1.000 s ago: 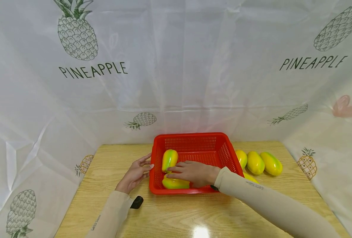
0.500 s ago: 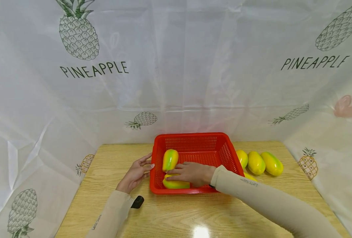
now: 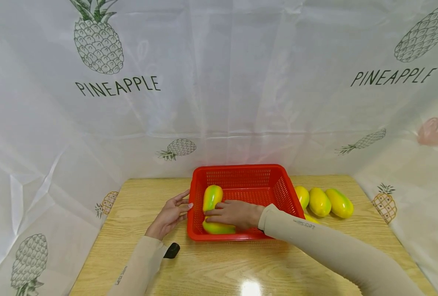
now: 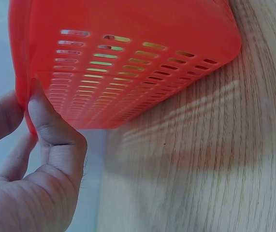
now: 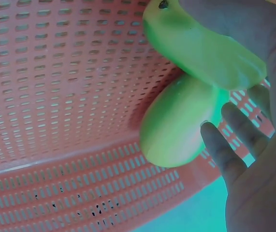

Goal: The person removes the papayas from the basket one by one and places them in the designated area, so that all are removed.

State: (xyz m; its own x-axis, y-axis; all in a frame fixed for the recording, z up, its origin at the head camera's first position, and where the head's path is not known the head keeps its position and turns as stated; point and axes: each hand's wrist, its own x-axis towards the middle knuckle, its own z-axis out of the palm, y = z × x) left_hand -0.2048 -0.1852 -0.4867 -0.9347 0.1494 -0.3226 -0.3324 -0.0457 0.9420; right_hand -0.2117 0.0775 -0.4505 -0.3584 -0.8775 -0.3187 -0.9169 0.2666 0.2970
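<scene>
A red plastic basket stands on the table, its left rim pinched between the thumb and fingers of my left hand; the left wrist view shows the thumb against the outer wall. Inside, at the left end, lie two yellow-green fruits that look like papayas. My right hand reaches over the nearer papaya, thumb on one side and fingers on the other, partly hiding it. Beyond sits the farther papaya, touching the nearer one, with my fingertips close beside it.
Several more papayas lie on the wooden table right of the basket, among them one papaya near the back and another partly behind my right sleeve. A white curtain printed with pineapples hangs close behind the basket.
My right hand and forearm have shifted slightly left over the nearer papaya. The left hand keeps its hold on the rim, and the basket stays in place.
</scene>
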